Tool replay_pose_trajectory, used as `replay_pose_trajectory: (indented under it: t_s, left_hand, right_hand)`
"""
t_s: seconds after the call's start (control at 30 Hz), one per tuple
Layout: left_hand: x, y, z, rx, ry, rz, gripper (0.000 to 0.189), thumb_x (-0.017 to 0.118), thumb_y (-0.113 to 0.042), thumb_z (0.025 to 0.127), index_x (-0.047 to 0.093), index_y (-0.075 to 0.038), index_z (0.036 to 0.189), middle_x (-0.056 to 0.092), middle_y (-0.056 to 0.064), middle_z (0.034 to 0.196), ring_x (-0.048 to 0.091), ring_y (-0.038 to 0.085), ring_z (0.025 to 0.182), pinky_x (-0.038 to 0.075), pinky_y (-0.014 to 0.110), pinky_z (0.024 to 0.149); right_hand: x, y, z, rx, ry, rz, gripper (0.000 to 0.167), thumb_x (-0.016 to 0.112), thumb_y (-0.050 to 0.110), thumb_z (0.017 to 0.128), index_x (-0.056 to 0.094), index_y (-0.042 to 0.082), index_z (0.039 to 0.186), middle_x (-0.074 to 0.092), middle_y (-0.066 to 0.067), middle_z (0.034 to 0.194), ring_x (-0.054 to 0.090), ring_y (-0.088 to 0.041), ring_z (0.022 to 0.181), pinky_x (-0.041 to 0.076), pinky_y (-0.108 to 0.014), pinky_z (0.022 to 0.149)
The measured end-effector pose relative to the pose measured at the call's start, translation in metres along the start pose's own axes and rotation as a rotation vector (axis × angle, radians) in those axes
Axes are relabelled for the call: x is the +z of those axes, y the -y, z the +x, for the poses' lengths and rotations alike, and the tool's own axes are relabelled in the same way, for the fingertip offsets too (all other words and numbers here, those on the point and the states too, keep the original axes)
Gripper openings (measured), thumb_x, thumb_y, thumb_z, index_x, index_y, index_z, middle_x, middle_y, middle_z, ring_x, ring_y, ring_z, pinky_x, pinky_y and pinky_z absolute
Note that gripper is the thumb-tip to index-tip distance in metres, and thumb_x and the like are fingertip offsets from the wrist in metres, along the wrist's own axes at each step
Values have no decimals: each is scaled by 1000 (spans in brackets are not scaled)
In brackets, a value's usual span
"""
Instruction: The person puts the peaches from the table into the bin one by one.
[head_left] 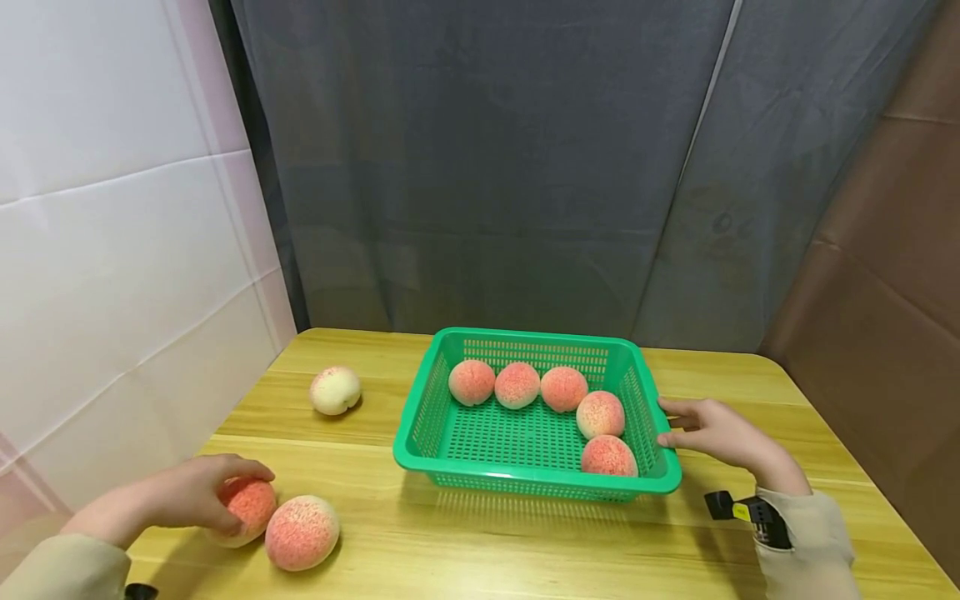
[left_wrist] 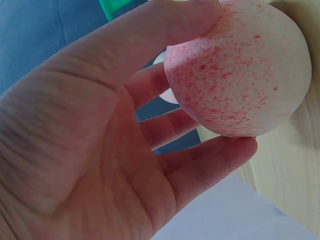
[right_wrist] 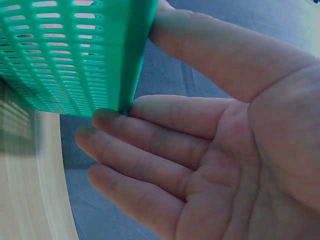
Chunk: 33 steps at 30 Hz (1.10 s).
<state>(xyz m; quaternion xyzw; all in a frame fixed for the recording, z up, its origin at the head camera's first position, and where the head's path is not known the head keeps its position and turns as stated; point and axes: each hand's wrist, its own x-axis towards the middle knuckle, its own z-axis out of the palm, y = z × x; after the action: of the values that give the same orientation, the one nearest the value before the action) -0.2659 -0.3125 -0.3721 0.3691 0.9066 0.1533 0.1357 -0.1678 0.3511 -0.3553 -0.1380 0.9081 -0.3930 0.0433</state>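
My left hand (head_left: pixel 191 493) curls over a red-blushed peach (head_left: pixel 250 507) at the table's front left. In the left wrist view, the thumb lies on one side of this peach (left_wrist: pixel 240 70) and the fingers reach round the other. Beside it sits a second pink peach (head_left: pixel 302 533). At the right end of a green plastic basket (head_left: pixel 536 475), my right hand (head_left: pixel 716 432) touches the rim with thumb and index finger. Its other fingers extend fairly straight beside the slotted wall (right_wrist: pixel 65 55). Several peaches lie inside the basket, along its back and right sides.
A paler, cream-coloured peach (head_left: pixel 335 391) lies at the back left of the wooden table (head_left: pixel 480 550). Grey cloth (head_left: pixel 465 167) hangs behind the table, with white cloth (head_left: pixel 127 208) at the left and brown cloth (head_left: pixel 885 292) at the right.
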Motion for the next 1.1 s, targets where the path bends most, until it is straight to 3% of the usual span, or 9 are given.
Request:
replay_pose_trajectory:
  t_s: [0.3, 0.6, 0.83, 1.1]
  left_hand:
    - [-14, -1, -1, 61, -62, 32, 57, 83, -17, 64, 64, -2, 116, 64, 10, 111, 53, 5, 98, 46, 28, 76]
    - [-42, -17, 3, -6, -35, -39, 72, 83, -19, 71, 52, 0, 133, 57, 21, 125, 54, 12, 105, 46, 24, 77]
    - [-63, -31, 10, 24, -52, 59, 63, 83, -25, 73, 59, -5, 126, 59, 12, 123, 53, 11, 102, 47, 31, 77]
    - [-92, -58, 29, 19, -40, 81, 61, 83, -25, 71, 60, -5, 124, 60, 12, 121, 56, 25, 102, 47, 41, 78]
  right_hand:
    - [0, 0, -1, 4, -3, -12, 68, 69, 19, 90, 38, -19, 137, 46, -35, 134, 62, -36, 108, 51, -25, 80]
    - [-1, 0, 0, 4, -3, -14, 68, 69, 19, 90, 37, -20, 137, 47, -35, 134, 63, -36, 107, 52, -26, 79]
    - [-1, 0, 1, 1, 3, -8, 69, 69, 19, 90, 37, -19, 138, 46, -35, 134, 63, -36, 107, 53, -29, 80]
    - [0, -1, 1, 6, 6, -5, 69, 69, 19, 91, 36, -19, 138, 47, -35, 133, 63, -36, 107, 53, -30, 81]
